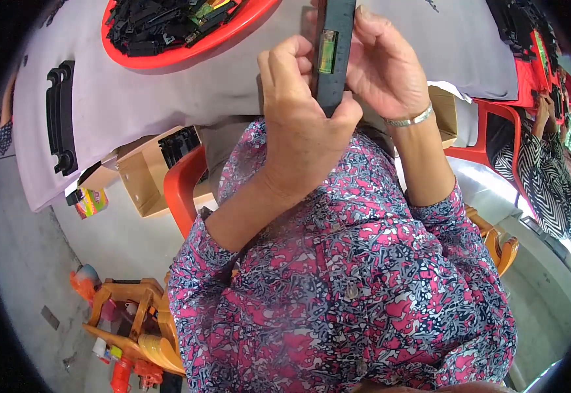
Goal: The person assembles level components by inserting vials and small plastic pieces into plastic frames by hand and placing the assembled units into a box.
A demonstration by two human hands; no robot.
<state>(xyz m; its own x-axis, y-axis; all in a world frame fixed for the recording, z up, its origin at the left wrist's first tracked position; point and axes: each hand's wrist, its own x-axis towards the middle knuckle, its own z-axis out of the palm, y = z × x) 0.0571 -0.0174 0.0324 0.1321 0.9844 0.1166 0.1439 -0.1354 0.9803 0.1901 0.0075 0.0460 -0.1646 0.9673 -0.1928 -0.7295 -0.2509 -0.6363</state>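
A black spirit level (338, 82) with a yellow-green vial stands lengthwise before me at the table's near edge, its top end cut off by the picture's edge. My left hand (298, 118) is closed on its lower part, fingers bent at the left side and thumb near the bottom end. From the right, my right hand (390, 69) cups the level, its thumb raised beside it and its other fingers partly hidden behind. Beyond my left hand, a red basin (187, 56) holds many black plastic parts (151, 26).
Another black level body (61, 118) lies on the grey-covered table (226, 85) at the left. Open cardboard boxes (142, 177) and a red stool (182, 190) stand below the edge. Wooden chairs (148, 314) are at lower left. Another person (541, 177) sits at the right.
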